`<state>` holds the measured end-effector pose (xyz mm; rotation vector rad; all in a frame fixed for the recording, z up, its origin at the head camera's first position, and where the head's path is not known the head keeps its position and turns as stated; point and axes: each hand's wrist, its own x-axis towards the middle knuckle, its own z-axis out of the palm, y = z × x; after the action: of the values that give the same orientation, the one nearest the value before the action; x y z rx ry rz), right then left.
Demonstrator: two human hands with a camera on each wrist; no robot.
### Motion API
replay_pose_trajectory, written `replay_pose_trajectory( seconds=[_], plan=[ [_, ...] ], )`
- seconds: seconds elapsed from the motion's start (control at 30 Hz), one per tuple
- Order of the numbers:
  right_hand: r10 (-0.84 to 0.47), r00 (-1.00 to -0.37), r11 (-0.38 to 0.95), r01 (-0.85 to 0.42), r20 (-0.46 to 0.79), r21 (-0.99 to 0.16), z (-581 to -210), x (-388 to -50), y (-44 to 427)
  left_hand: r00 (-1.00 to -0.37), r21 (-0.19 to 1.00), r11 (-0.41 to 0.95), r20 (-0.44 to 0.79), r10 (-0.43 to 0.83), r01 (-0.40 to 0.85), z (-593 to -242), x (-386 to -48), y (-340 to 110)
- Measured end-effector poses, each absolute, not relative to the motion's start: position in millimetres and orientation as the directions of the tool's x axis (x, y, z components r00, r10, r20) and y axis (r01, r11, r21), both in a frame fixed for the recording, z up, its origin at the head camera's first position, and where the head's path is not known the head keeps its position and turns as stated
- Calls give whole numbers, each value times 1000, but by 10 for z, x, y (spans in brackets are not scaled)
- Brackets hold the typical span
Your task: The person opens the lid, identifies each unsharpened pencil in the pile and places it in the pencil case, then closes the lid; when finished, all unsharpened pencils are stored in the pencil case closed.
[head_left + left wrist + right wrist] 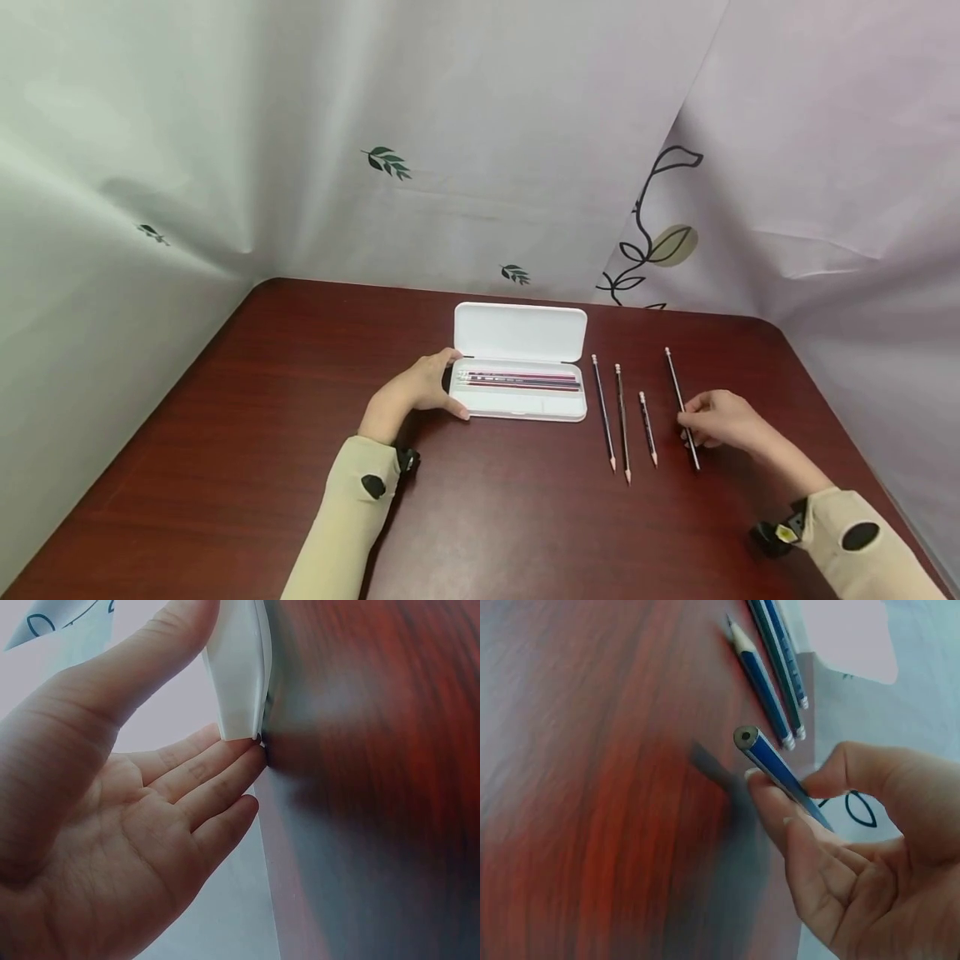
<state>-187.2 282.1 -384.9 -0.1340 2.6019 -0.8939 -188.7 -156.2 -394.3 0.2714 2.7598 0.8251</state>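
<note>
A white pencil case (491, 403) lies with its lid (520, 331) raised, and several pencils (525, 381) rest in its back compartment. My left hand (426, 383) holds the case's left end, the thumb at the front corner and the fingers round the back corner. Between thumb and fingers my right hand (716, 419) pinches a blue unsharpened pencil (780, 774), whose flat end faces the right wrist camera. To its left on the table lie a long pencil (603, 412), another long pencil (622, 425) and a short pencil (648, 429), their sharpened tips towards me.
The dark red wooden table (225, 433) has rounded far corners. A pale curtain (480, 108) with leaf prints hangs behind it and along both sides. The three lying pencils sit between the case and my right hand.
</note>
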Motion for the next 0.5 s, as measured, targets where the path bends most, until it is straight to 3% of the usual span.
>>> replay_pose_trajectory(
  seconds=[0.27, 0.5],
  plan=[
    [-253, -964, 644, -104, -82, -758, -3803, -2057, 2556, -953, 555, 827, -195, 232, 88, -3937, -1872, -1588],
    [-284, -956, 571, -232, 75, -788, -3762, -2179, 2203, -951, 572, 812, -171, 259, 119, -3941, -1869, -1587]
  ],
)
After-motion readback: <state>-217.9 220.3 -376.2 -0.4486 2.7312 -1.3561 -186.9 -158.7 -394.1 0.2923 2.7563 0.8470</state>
